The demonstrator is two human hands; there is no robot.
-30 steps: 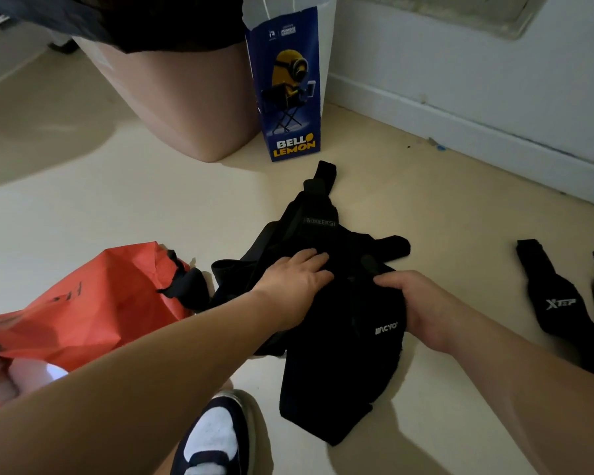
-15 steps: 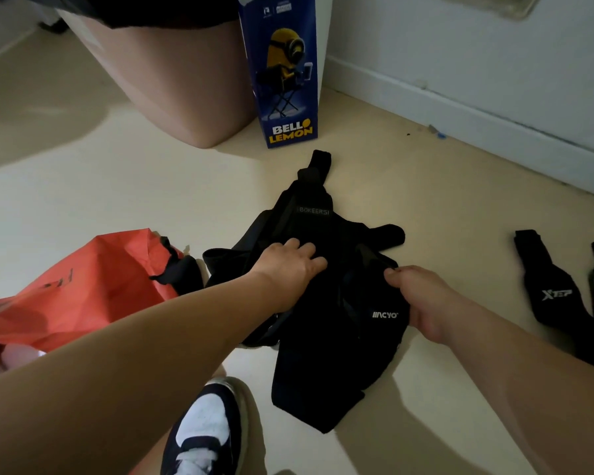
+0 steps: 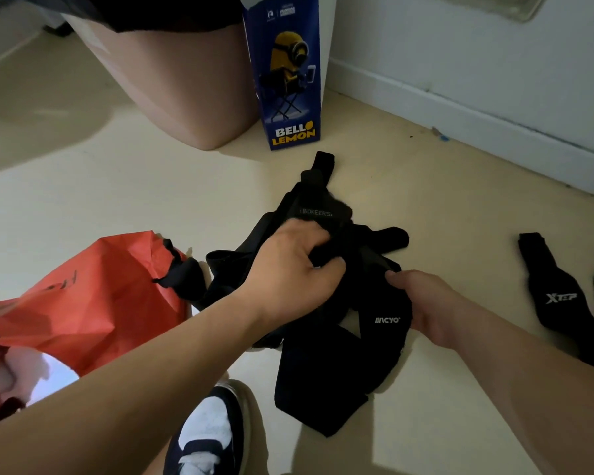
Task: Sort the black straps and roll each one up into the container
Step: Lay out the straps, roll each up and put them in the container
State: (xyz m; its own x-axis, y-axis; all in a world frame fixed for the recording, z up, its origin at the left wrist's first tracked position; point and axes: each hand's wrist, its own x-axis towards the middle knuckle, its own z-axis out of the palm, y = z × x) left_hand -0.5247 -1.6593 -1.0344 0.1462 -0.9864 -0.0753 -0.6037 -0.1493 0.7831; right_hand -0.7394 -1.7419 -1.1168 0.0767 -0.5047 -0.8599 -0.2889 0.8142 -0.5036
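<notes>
The left hand (image 3: pixel 288 269) has its fingers curled into a bunched fold at the middle of the pile of black straps (image 3: pixel 336 365), and the right hand (image 3: pixel 426 306), just beside it, grips the pile's right edge next to a white "IIICYO" mark. The pile lies on the cream floor (image 3: pixel 460 207) as a tangle of wide, matte black bands overlapping at angles, one with a grey "BOKEERS" label. An orange bag (image 3: pixel 93 289) touches its left side, and another black strap (image 3: pixel 556 296) marked "XTEP" lies flat well to the right.
</notes>
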